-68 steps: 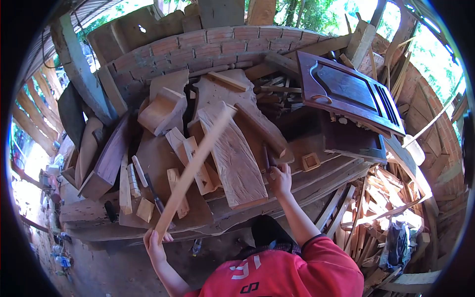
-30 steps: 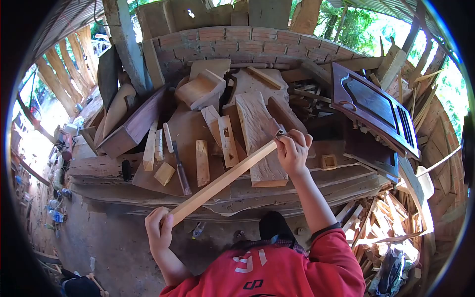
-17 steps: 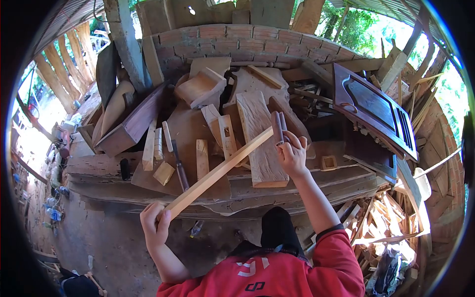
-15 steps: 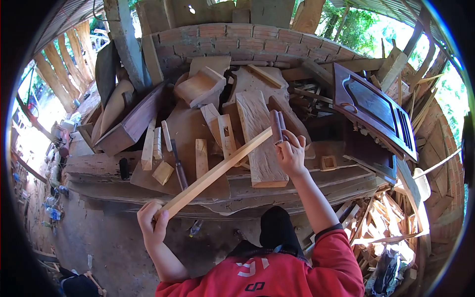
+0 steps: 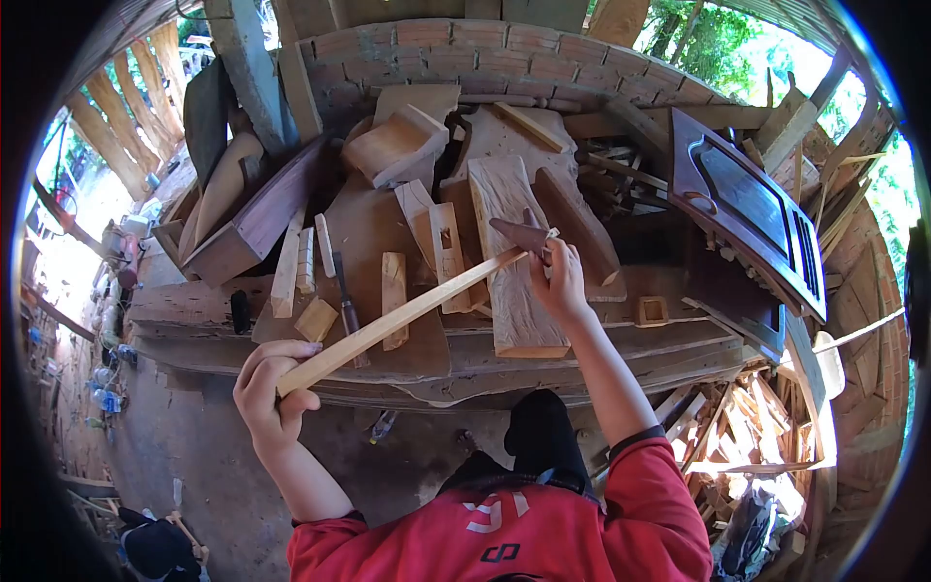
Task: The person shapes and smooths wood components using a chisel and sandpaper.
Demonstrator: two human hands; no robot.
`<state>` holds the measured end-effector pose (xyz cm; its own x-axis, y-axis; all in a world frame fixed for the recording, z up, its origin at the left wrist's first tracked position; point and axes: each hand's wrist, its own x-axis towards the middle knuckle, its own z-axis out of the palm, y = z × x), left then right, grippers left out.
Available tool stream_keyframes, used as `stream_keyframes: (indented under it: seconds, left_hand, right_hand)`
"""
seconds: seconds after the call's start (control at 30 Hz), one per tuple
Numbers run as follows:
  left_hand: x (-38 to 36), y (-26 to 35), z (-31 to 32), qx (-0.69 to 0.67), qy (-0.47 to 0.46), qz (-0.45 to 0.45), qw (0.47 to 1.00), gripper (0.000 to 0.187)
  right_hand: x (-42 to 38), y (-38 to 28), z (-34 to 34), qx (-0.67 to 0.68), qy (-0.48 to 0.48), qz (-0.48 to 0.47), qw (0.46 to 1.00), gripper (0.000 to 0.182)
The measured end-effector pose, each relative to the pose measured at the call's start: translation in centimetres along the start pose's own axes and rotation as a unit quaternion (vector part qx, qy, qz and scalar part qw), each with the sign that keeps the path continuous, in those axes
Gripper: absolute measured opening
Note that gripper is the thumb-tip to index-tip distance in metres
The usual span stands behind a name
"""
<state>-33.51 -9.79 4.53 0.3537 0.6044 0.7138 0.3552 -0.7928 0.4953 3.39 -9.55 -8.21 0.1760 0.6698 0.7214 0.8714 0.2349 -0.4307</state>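
Note:
My left hand (image 5: 272, 393) is closed around the near end of a long, pale wooden strip (image 5: 407, 316), which slants up to the right over the bench. At its far end, my right hand (image 5: 560, 283) grips a small dark-brown wooden hand plane (image 5: 520, 235), right at the strip. A pale curl shows on the plane. Beneath that end lies a thick, rough-faced board (image 5: 529, 310). Left of the board are a block with slots cut in it (image 5: 446, 254) and a short wooden block (image 5: 394, 291). A chisel (image 5: 349, 318) lies partly behind the strip.
The workbench (image 5: 417, 389) has a layered wooden front edge. A dark cabinet door (image 5: 742, 199) leans at the right, above a heap of offcuts (image 5: 747, 427). A brick wall (image 5: 465, 44) closes off the back. A small wooden frame (image 5: 652, 310) sits near the right edge.
My left hand has moved left and slightly up with the strip's near end. The plane has turned from nearly upright to lying slantwise, and my right hand has shifted a little left and up.

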Motion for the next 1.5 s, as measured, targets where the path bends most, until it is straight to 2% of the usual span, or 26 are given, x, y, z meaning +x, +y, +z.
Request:
stream_keyframes:
  seconds: [0.07,0.13,0.23,0.53,0.67,0.77,0.83,0.87,0.9,0.97,1.03,1.1,1.23,1.27,1.4,1.5]
  left_hand:
    - [0.3,0.0,0.0,0.018,0.008,0.012,1.000,0.063]
    - [0.6,0.3,0.0,0.025,0.005,0.012,1.000,0.064]
    - [0.8,-0.1,0.4,0.037,0.011,0.028,0.999,0.067]
    - [0.6,-0.5,3.2,-0.124,0.153,0.075,0.978,0.072]
    - [0.7,-0.4,3.6,-0.132,0.137,0.104,0.976,0.069]
    - [1.1,-0.4,4.6,-0.187,0.170,0.141,0.957,0.071]
    - [1.3,-0.4,5.7,-0.338,0.207,0.156,0.905,0.072]
    - [1.1,-0.4,6.1,-0.425,0.188,0.112,0.878,0.075]
    - [1.3,0.3,6.6,-0.424,0.188,0.112,0.879,0.075]
    - [1.7,2.1,7.9,-0.575,0.240,-0.090,0.777,0.077]
    - [1.6,1.8,7.9,-0.594,0.222,-0.096,0.768,0.077]
    - [1.5,0.5,7.8,-0.662,0.080,0.035,0.744,0.077]
    - [1.8,0.5,7.4,-0.634,0.059,0.028,0.770,0.071]
    - [2.0,0.7,7.5,-0.626,0.077,0.014,0.776,0.068]
    - [2.5,-0.1,7.4,-0.636,0.099,0.003,0.765,0.067]
    - [2.5,0.1,7.3,-0.632,0.097,-0.008,0.769,0.067]
  right_hand:
    - [0.4,0.2,0.1,-0.004,-0.008,0.028,1.000,0.018]
    - [0.7,0.6,0.4,-0.009,0.002,-0.016,1.000,0.018]
    - [1.1,0.5,0.5,0.005,-0.011,0.015,1.000,0.013]
    - [0.6,0.7,0.5,0.029,-0.002,0.046,0.999,0.010]
    - [0.6,0.7,0.2,0.044,-0.006,0.061,0.997,0.010]
    - [0.6,0.6,-0.1,0.058,-0.008,0.065,0.996,0.010]
    - [0.5,0.6,-0.1,0.066,-0.006,0.060,0.996,0.011]
    - [0.3,0.8,0.1,0.046,-0.002,0.058,0.997,0.011]
    - [0.1,0.8,0.3,0.026,0.002,0.057,0.998,0.012]
    - [-0.4,0.5,0.4,-0.017,0.013,0.052,0.998,0.013]
    - [-0.6,0.5,0.5,-0.061,0.028,0.046,0.997,0.015]
    - [-0.6,0.7,0.7,-0.089,0.046,0.047,0.994,0.020]
    - [-0.3,0.9,1.2,-0.058,0.065,0.069,0.994,0.023]
    - [-0.2,1.0,1.4,-0.061,0.068,0.077,0.993,0.023]
    - [-0.9,1.3,2.2,-0.048,0.078,0.114,0.989,0.023]
    - [-1.5,2.0,2.5,-0.060,0.096,0.088,0.990,0.024]
